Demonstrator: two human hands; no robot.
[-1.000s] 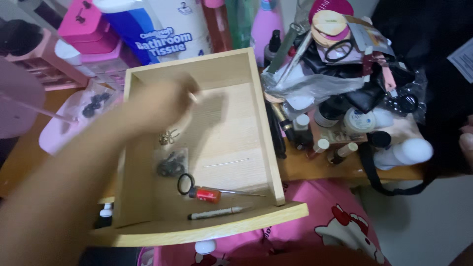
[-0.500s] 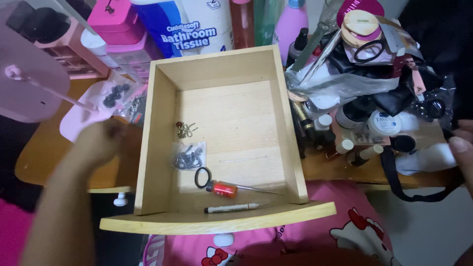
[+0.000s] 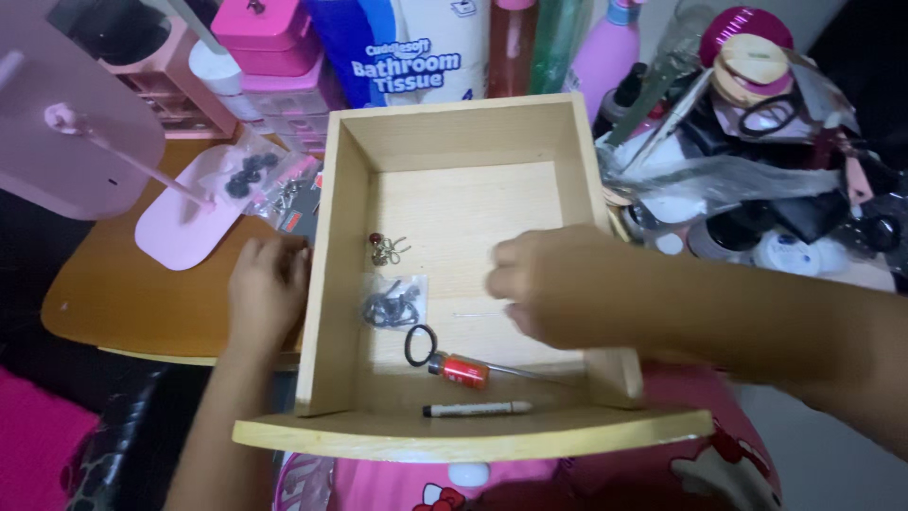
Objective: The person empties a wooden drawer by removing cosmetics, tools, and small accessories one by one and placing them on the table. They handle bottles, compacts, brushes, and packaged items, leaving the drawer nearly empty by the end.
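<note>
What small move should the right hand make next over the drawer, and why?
Probably lower the right hand a little and pinch the thin needle-like piece lying just left of its fingers on the drawer floor. The left hand rests against the drawer's outer left wall.

Place: you're in a home bedroom or dressing corner.
Signs: your desk carries heaped cosmetics jars, a pink lamp and a toilet-tissue pack.
</note>
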